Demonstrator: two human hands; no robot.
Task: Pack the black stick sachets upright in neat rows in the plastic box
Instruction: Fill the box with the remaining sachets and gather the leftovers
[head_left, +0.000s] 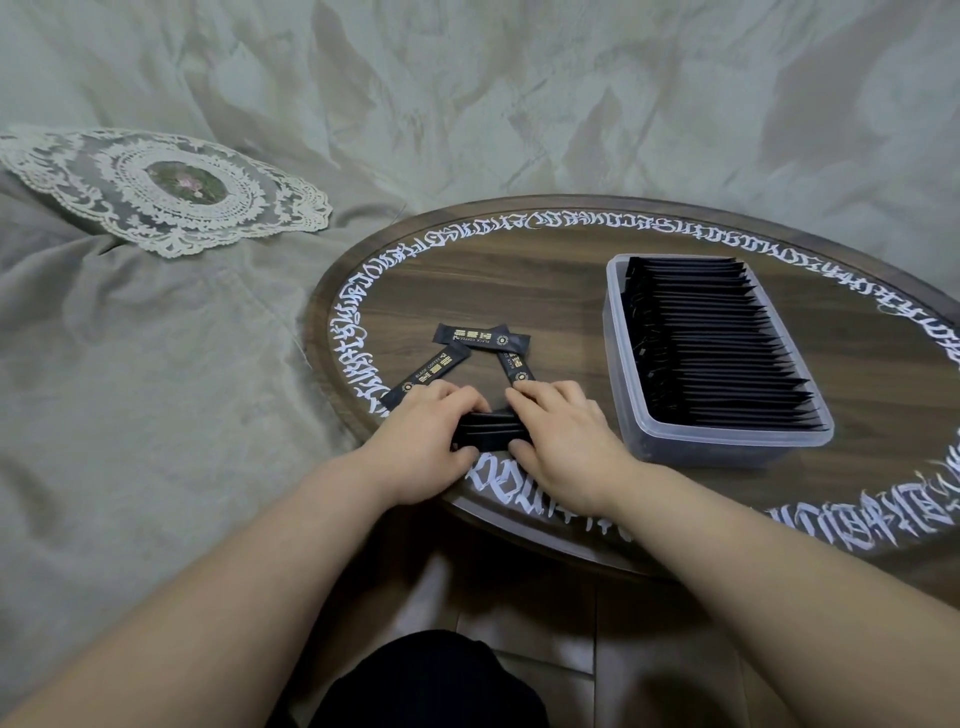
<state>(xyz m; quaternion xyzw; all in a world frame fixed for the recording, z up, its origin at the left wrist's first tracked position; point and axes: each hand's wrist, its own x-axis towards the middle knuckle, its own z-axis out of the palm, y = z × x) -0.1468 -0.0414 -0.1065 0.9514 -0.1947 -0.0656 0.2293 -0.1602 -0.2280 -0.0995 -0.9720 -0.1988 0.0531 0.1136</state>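
Surroundings: I see a round wooden tabletop (571, 291) ringed with white script; a lace doily (171, 189) lies well left of it on grey-green cloth (156, 364).
Box: plastic box (727, 441) on the tabletop's right half, filled with black sachets standing in rows (711, 343).
Loose sachets: three (480, 335) lie flat left of the box, partly under my fingers.
Left hand (423, 441): grip curled on one end of a small sachet bundle (488, 430).
Right hand (563, 441): grip curled on the other end.
Hidden: bundle count unclear.
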